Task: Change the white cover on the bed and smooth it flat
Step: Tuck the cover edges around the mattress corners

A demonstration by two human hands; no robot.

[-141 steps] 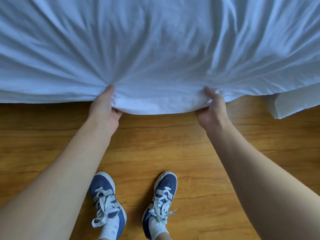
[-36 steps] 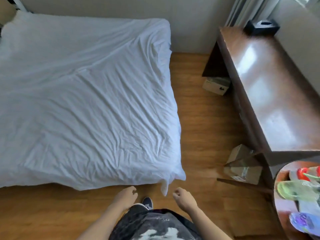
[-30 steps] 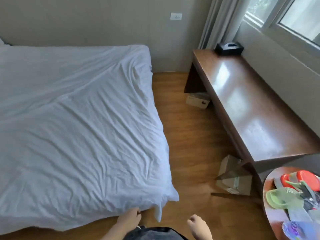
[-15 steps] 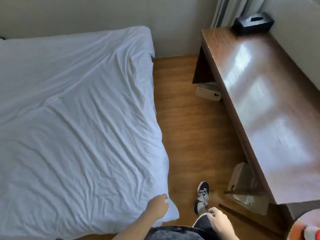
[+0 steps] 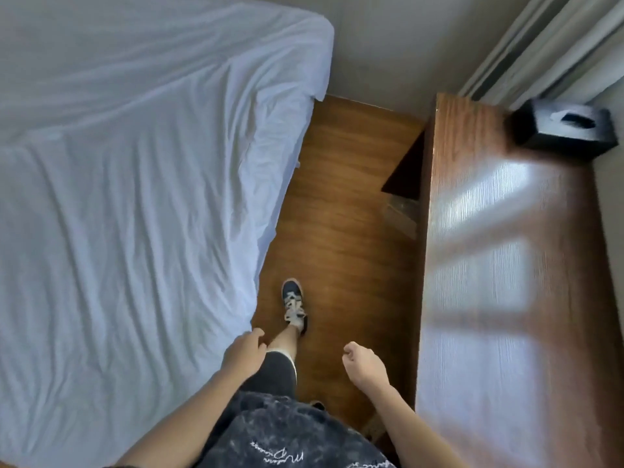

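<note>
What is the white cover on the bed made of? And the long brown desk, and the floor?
White cover: soft woven cloth, probably cotton; it is matte and creased all over.
Desk: wood or wood-look veneer, glossy; grain lines show and window light reflects off it.
Floor: wood-grain boards or laminate, with a slight sheen.

Bed (image 5: pixel 118 214) left, desk (image 5: pixel 506 282) right w/ box (image 5: pixel 567 130) on far end, floor strip (image 5: pixel 337 214) btwn.
</note>
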